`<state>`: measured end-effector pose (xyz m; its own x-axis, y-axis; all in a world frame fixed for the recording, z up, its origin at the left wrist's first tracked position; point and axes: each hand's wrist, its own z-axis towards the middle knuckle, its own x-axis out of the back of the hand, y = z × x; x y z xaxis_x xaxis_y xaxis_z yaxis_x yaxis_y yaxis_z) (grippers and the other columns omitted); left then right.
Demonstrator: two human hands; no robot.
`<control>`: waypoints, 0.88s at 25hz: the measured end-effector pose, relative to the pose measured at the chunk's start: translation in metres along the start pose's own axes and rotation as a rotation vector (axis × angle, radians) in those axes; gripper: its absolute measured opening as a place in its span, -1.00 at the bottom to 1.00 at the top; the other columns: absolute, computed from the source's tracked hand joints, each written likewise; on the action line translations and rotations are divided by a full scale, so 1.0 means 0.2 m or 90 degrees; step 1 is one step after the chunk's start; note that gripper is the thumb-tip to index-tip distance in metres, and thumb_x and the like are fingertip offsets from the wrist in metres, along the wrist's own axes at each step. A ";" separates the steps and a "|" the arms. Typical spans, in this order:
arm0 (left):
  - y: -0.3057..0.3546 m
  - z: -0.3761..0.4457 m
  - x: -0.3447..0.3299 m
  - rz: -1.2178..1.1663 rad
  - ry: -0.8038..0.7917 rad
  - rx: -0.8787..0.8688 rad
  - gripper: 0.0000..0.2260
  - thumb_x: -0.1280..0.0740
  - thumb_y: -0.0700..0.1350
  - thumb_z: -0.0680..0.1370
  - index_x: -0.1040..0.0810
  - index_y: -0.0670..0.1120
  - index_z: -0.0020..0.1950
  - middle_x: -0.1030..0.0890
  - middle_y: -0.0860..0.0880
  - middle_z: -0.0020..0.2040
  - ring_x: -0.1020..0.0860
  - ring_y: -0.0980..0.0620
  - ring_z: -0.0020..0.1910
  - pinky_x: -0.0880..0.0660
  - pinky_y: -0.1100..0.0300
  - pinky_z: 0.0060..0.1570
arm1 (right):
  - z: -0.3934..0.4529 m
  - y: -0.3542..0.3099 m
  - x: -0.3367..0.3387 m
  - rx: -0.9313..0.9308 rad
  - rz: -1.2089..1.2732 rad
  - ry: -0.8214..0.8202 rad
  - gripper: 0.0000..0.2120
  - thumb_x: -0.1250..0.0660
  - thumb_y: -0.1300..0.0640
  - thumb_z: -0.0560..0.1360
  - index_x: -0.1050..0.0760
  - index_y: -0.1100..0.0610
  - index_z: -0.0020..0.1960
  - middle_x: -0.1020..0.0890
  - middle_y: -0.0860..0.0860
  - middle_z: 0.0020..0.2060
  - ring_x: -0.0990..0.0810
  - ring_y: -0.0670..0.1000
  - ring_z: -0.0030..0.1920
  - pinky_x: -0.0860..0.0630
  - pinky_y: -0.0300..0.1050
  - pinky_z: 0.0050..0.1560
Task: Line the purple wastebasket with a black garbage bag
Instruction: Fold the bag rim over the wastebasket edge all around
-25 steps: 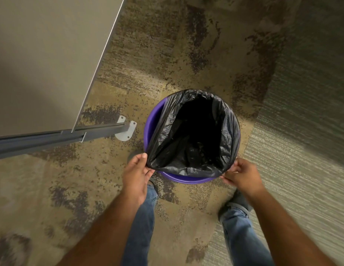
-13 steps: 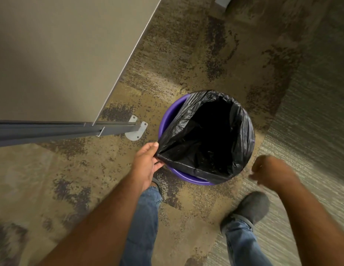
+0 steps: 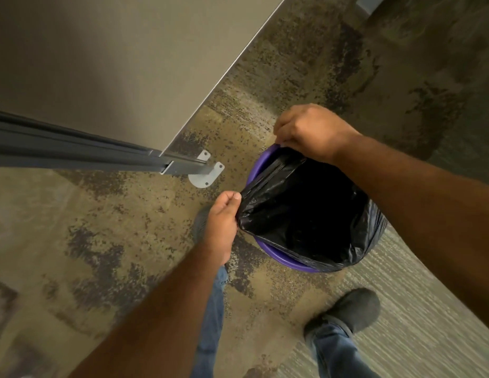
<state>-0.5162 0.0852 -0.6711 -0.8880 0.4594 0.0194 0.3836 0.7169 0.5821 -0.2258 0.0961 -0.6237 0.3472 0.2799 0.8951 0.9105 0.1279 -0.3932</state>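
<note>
The purple wastebasket (image 3: 276, 257) stands on the carpet, its rim showing at the near and left sides. A black garbage bag (image 3: 306, 214) sits open inside it, draped over the rim on the right. My left hand (image 3: 222, 221) pinches the bag's left corner, held just off the rim. My right hand (image 3: 308, 130) reaches over the basket and grips the bag's edge at the far rim. My right forearm hides the far right part of the basket.
A grey partition panel (image 3: 115, 64) stands at the left, with a dark metal rail (image 3: 87, 151) ending in a white floor bracket (image 3: 206, 174) close to the basket. My two feet (image 3: 347, 313) in grey shoes stand on the carpet below the basket.
My right hand let go of the near right edge, swung across the basket and now grips the bag at the far rim. My left hand kept its hold on the left corner.
</note>
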 end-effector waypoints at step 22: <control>0.12 0.12 -0.05 -0.011 0.007 0.129 -0.77 -0.35 0.02 0.68 -0.70 0.01 -0.11 -0.79 0.00 -0.09 -0.71 -0.01 -0.09 -0.56 0.10 0.00 | 0.28 0.00 0.04 -0.187 0.096 -0.251 -0.87 -0.50 0.18 0.51 -0.65 -0.05 -0.12 -0.69 -0.06 -0.17 -0.67 0.11 0.00 -0.50 -0.07 -0.04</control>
<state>-0.4928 0.1107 -0.6776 -0.8975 0.4405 0.0203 0.4099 0.8164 0.4067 -0.2357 0.1523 -0.6281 0.4204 0.6190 0.6634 0.9011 -0.1989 -0.3854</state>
